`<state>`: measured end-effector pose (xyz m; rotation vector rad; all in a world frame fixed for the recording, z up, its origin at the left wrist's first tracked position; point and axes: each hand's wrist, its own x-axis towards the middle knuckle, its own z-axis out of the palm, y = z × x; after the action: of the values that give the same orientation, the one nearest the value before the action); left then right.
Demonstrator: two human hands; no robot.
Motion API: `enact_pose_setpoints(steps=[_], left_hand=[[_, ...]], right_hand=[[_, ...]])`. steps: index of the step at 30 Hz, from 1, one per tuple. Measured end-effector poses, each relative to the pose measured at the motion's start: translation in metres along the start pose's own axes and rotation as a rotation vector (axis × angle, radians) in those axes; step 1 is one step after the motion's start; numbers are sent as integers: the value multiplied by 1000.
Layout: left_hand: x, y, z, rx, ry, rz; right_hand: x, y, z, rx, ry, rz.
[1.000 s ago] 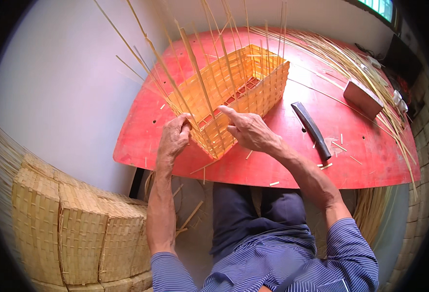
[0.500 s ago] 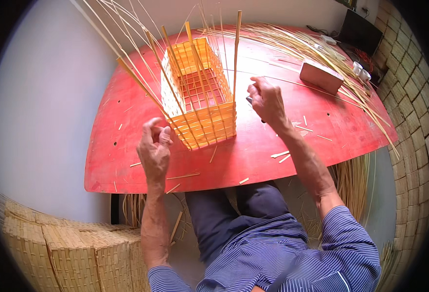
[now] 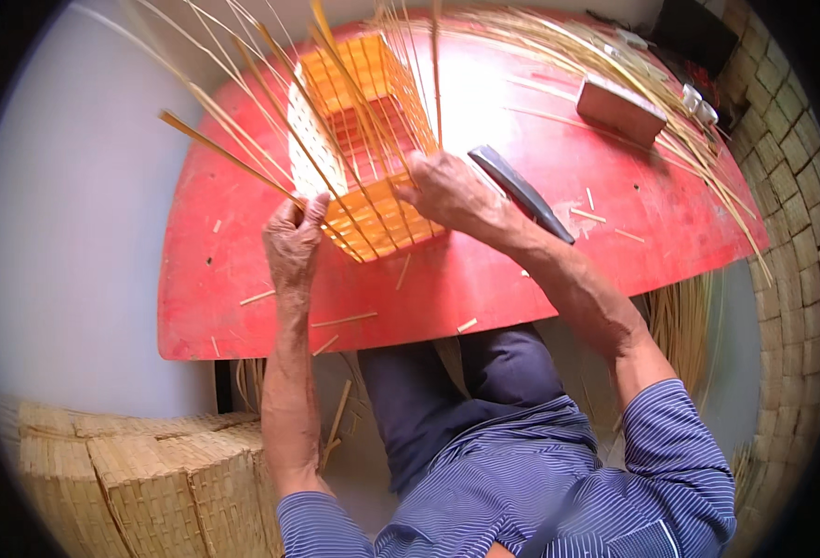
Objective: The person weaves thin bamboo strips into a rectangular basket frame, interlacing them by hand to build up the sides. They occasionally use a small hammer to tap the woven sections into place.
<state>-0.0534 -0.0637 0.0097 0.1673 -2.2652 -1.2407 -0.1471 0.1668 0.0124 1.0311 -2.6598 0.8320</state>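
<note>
An orange woven bamboo basket [image 3: 377, 219] sits on the red tabletop [image 3: 205, 298], long upright strips rising from its rim. At its front left corner my left hand [image 3: 291, 240] pinches the rim and a strip, with fingers closed. My right hand [image 3: 447, 193] is curled over the front right corner; some of its fingertips are hidden by the hand itself. Just right of that hand lies a long dark-handled tool [image 3: 531, 200], with small cut bamboo pieces [image 3: 588, 216] scattered beside it.
A brick [image 3: 619, 110] rests among long loose strips [image 3: 712, 186] along the table's right. Small white items [image 3: 698, 102] and a dark screen [image 3: 694, 37] are behind. Stacked woven pieces [image 3: 140, 484] stand lower left, more [image 3: 782, 260] at right. A pale wall borders the left.
Since one second ago the basket has turned end-on to me. Half a second ago both hands were off it with loose fingers; now both have returned to its front corners.
</note>
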Motion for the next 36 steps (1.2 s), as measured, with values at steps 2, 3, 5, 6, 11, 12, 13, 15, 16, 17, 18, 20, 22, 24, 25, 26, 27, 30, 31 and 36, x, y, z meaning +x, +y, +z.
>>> enact_pose_setpoints(steps=[2,3,5,6,11,12,13,15,16,17,18,20,22,24,25,26,27,30,31,36], left_hand=[[-9,5,-6,36,-2,4],[-2,13,-7,-52,6,-13],[-15,7,1,-49,-3,13],[-13,3,5,-27,24,46],[1,6,-3,19,-16,34],[2,4,-5,26,-36,12],[3,3,-7,35,-55,-11],[3,6,-5,65,-30,34],[2,8,-4,79,-21,55],[2,9,-4,61,-28,47],[1,11,-3,39,-32,37],[1,12,-1,31,-41,40],[-1,9,-2,66,-42,55],[1,6,-5,29,-60,39],[0,5,-6,12,-70,29],[-4,5,-8,47,-38,31],[-4,10,-8,78,-15,44],[-21,29,-3,152,178,93],[-29,37,-1,139,282,133],[-20,83,28,160,40,568]], right_hand=[[1,-13,-12,42,-31,-11],[7,-12,-16,24,27,-39],[-5,-1,1,59,74,-2],[0,13,13,-19,127,-79],[0,-6,-15,8,73,-39],[-2,-10,-17,15,104,-30],[-1,-13,-20,3,188,-50],[-2,-18,-24,-20,353,-82],[-1,-20,-22,-31,410,-122],[1,-23,-19,-43,468,-162],[3,-23,-17,-58,521,-204],[4,-15,-13,-197,411,-148],[6,-12,-12,-234,328,-130],[6,-10,-17,-174,282,-141],[5,-11,-21,-165,256,-133],[2,-14,-23,-91,285,-188],[-2,-13,-29,-24,324,-235],[-30,-9,-32,127,652,-284],[-43,-3,-27,81,656,-171],[-55,8,20,-62,565,53]])
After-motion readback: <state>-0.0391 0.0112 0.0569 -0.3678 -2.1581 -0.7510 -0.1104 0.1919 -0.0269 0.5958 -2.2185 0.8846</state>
